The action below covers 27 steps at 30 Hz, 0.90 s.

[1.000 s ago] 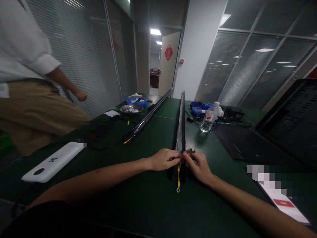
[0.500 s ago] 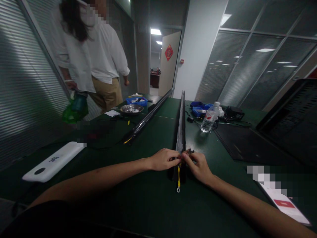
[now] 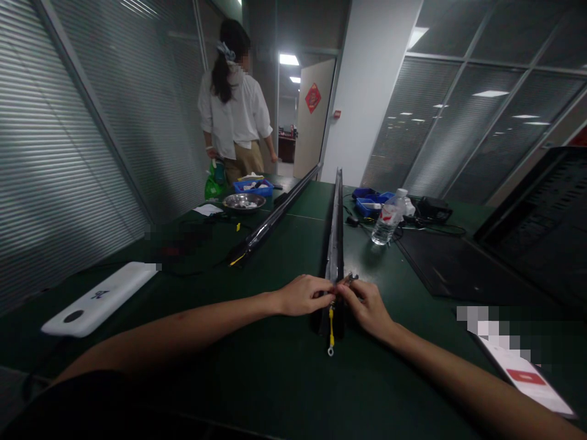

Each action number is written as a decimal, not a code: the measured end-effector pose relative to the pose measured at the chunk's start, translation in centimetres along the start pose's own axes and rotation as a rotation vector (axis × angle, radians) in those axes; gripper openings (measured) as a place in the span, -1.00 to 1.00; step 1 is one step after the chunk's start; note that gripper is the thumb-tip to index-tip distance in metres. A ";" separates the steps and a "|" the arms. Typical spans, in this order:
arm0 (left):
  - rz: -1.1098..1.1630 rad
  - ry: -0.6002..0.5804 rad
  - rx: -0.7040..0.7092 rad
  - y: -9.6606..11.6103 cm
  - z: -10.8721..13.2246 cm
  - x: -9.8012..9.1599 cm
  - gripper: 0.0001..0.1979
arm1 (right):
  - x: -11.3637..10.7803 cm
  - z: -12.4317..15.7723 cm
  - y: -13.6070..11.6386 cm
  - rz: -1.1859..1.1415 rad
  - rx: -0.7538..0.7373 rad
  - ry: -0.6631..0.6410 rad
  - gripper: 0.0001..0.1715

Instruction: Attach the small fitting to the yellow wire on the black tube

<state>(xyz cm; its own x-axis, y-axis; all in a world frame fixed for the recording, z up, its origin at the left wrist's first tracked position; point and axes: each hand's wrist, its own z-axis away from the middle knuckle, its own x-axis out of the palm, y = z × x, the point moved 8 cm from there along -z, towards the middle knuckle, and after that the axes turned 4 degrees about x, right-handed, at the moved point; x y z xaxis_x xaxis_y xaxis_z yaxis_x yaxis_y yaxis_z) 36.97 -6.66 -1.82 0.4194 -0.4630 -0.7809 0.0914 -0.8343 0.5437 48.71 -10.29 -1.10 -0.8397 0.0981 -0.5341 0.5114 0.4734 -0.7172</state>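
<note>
A long dark strip (image 3: 335, 232) runs away from me down the middle of the green table (image 3: 257, 373). At its near end my left hand (image 3: 300, 296) pinches the strip's left side with closed fingers. My right hand (image 3: 367, 305) is closed on a small metal part (image 3: 349, 278) at the strip's right side. A yellow wire with a ring terminal (image 3: 331, 333) hangs from the strip's end between my hands.
A second long strip (image 3: 275, 215) lies to the left. A white flat device (image 3: 96, 298) sits at the left edge. A water bottle (image 3: 387, 219), blue bins (image 3: 371, 201), a metal bowl (image 3: 243, 201) and black panels (image 3: 454, 263) are farther back. A person (image 3: 233, 122) stands near the doorway.
The person in the white shirt has walked from beside the table's left side away toward the doorway. My hands have stayed at the strip's end, with the small metal part shifting slightly.
</note>
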 end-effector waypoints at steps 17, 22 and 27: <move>0.007 -0.002 -0.035 -0.2 0.1 -0.1 -0.83 | -0.3 0.3 -0.4 0.059 -0.023 0.072 -0.62; 0.021 0.007 -0.065 -0.3 0.2 -0.2 -0.81 | -0.1 0.2 -0.7 0.061 -0.028 0.036 -0.64; 0.018 0.011 -0.051 -0.4 0.2 0.0 -0.81 | 0.0 0.2 -0.6 0.051 -0.023 0.026 -0.66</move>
<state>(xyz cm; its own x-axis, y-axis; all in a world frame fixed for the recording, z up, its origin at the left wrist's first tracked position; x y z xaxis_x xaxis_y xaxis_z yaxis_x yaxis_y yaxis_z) 36.75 -6.38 -2.06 0.4314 -0.4739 -0.7676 0.1300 -0.8094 0.5727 48.46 -10.80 -0.72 -0.8171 0.1455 -0.5578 0.5500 0.4867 -0.6787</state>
